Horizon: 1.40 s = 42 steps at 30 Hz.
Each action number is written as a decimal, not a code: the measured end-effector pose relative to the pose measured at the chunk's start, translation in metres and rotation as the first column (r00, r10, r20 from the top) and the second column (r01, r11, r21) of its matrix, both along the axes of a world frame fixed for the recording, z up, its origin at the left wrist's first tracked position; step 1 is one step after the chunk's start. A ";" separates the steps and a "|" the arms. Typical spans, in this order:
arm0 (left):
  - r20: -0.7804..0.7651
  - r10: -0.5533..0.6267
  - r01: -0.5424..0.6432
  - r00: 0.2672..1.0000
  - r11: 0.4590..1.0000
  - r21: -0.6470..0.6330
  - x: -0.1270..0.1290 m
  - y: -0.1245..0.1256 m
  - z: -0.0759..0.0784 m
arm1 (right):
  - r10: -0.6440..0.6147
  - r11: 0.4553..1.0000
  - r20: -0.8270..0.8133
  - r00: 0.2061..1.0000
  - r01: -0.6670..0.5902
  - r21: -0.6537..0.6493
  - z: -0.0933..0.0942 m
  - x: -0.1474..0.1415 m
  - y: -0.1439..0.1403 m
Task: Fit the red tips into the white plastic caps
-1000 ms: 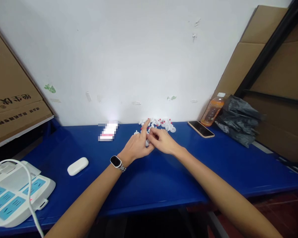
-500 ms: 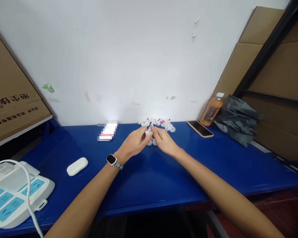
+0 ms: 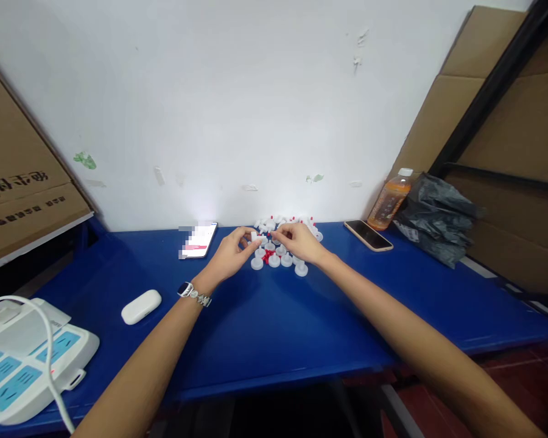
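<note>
My left hand (image 3: 232, 250) is closed, its thumb and fingers pinching a white plastic nozzle cap (image 3: 254, 236). My right hand (image 3: 302, 242) pinches what looks like a small red tip (image 3: 270, 234); the fingers cover most of it. Below and between the hands stand several white nozzle caps (image 3: 274, 260), nozzles up, with no red on those in front. A little heap of red tips (image 3: 267, 257) lies among them. Behind my fingers, against the wall, is a pile of white caps (image 3: 281, 220), some showing red tips.
On the blue table (image 3: 274, 340) lie a lit phone (image 3: 201, 240), a white earbud case (image 3: 141, 306) and a power strip (image 3: 36, 359) with a cable. To the right are a dark phone (image 3: 369, 235), an orange drink bottle (image 3: 389, 201) and a black plastic bag (image 3: 438, 213). Cardboard stands at both sides.
My hands have come apart, the left shifting left with the white cap and the right slightly rightward. The white caps and red tips between them now show.
</note>
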<state>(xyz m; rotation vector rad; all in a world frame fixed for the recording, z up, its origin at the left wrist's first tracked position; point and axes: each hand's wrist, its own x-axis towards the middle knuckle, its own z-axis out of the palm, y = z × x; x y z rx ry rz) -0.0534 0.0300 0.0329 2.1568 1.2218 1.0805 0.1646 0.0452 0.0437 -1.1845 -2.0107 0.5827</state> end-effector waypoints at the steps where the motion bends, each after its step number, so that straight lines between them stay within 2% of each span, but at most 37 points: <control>1: -0.023 0.006 -0.006 1.000 1.000 0.011 0.000 0.000 -0.001 | 0.022 1.000 0.031 0.999 -0.022 -0.011 0.002 -0.004 0.006; 5: -0.070 0.020 -0.017 0.997 0.999 0.039 -0.005 0.002 -0.004 | 0.105 0.994 0.173 0.979 -0.100 -0.040 0.007 -0.015 0.025; 10: -0.084 0.027 -0.022 0.996 0.998 0.057 -0.009 0.003 -0.003 | 0.156 0.988 0.322 0.934 -0.143 -0.063 0.008 -0.015 0.024; 12: -0.085 0.019 -0.014 0.996 0.998 0.057 -0.008 0.002 -0.003 | 0.126 0.992 0.313 0.941 -0.127 -0.014 0.008 -0.012 0.019; 15: -0.091 -0.002 0.007 0.996 0.999 0.053 -0.006 0.000 -0.003 | 0.063 0.995 0.216 0.974 -0.078 0.062 0.011 -0.006 0.012; 17: -0.091 -0.016 0.020 0.996 0.999 0.038 -0.003 -0.002 -0.002 | 0.039 0.997 0.156 0.987 -0.049 0.059 0.013 -0.003 0.005; 22: -0.048 -0.047 0.047 0.998 0.999 -0.009 0.008 -0.007 0.000 | 0.149 0.988 0.110 0.983 -0.144 -0.057 0.018 0.003 -0.013; 25: 0.006 -0.045 0.045 0.999 0.999 -0.003 0.019 -0.007 0.003 | 0.167 0.986 0.112 0.980 -0.164 -0.035 0.023 0.008 -0.018; 31: 0.009 -0.026 0.026 1.000 0.998 0.055 0.044 0.005 0.021 | 0.039 0.998 0.057 0.998 -0.042 0.041 0.040 0.023 -0.011; 34: -0.021 -0.017 0.019 1.000 0.996 0.092 0.050 0.011 0.027 | -0.001 1.000 0.006 1.000 0.001 0.013 0.046 0.031 -0.003; 37: -0.021 0.022 -0.019 1.000 0.991 0.133 0.044 0.015 0.024 | -0.066 0.998 0.046 0.997 0.067 -0.018 0.046 0.043 0.014; 40: -0.026 0.056 -0.053 0.998 0.994 0.095 0.030 0.015 0.013 | -0.169 0.985 0.204 0.964 0.175 -0.011 0.039 0.054 0.037; 42: -0.033 0.063 -0.060 0.997 0.994 0.089 0.022 0.013 0.004 | -0.236 0.970 0.334 0.913 0.244 0.018 0.032 0.058 0.053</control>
